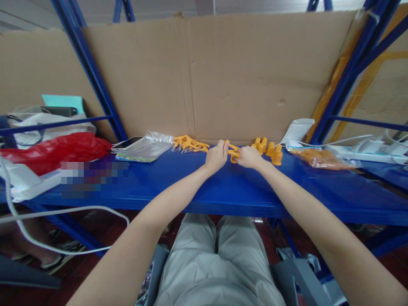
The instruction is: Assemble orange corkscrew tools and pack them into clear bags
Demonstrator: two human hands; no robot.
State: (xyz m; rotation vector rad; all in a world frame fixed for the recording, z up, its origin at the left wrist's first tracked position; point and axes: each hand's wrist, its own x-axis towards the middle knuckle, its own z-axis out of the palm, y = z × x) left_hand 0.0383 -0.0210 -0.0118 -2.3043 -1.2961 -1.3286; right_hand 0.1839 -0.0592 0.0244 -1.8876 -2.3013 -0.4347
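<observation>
My left hand (pixel 216 156) is closed around an orange plastic piece (pixel 233 149) whose exact shape the fingers hide. Close by on the right, my right hand (pixel 250 157) pinches the same orange plastic, or a second part touching it; I cannot tell which. To the left of the hands lies a pile of orange figures (pixel 187 143) with small metal chains. Several orange cone-like pieces (pixel 276 155) stand upright just right of my right hand.
A clear plastic bag (pixel 145 146) lies left of the pile, with a red bag (pixel 60 148) farther left. On the right are a bag of orange parts (pixel 321 158) and a white power strip (pixel 366 154). Cardboard (pixel 239 76) backs the blue shelf (pixel 236 197). A white cable (pixel 63 210) hangs left.
</observation>
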